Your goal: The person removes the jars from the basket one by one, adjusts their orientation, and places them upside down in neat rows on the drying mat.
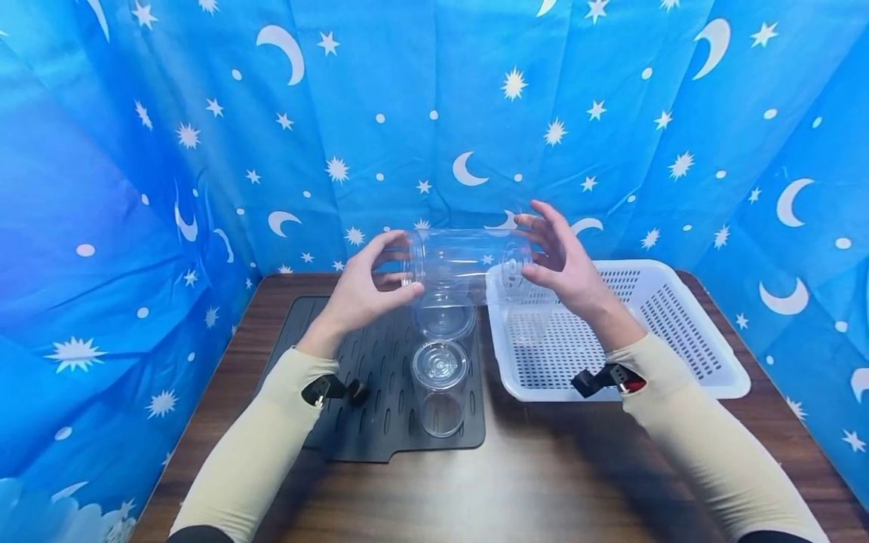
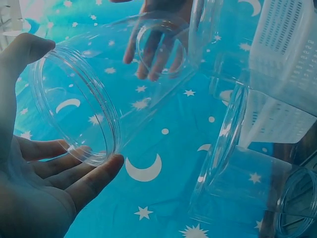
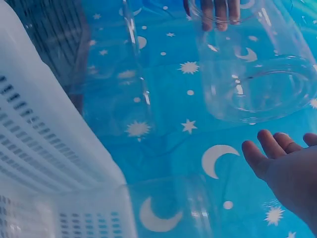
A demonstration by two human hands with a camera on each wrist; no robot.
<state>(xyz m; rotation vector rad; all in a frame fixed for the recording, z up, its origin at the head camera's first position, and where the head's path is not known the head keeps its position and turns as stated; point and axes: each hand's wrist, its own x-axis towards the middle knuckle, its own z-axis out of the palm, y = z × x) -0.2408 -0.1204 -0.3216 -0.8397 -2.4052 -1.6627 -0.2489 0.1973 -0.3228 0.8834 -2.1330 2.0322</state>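
A large clear jar (image 1: 458,264) lies sideways in the air above the mat. My left hand (image 1: 363,286) grips it around the threaded mouth, thumb on the near side and fingers on the far side. In the left wrist view the ridged rim (image 2: 111,119) sits between the thumb and fingertips. Beside the jar's base is my right hand (image 1: 570,268), fingers spread and loosely bent. The right wrist view shows a gap between those fingers and the base (image 3: 272,94).
Below the jar, clear containers (image 1: 441,368) stand in a row on a dark ridged mat (image 1: 326,422). A white perforated basket (image 1: 733,381) sits to the right, with a clear container (image 1: 529,320) in it. Starry blue cloth (image 1: 407,143) hangs behind the wooden table (image 1: 543,483).
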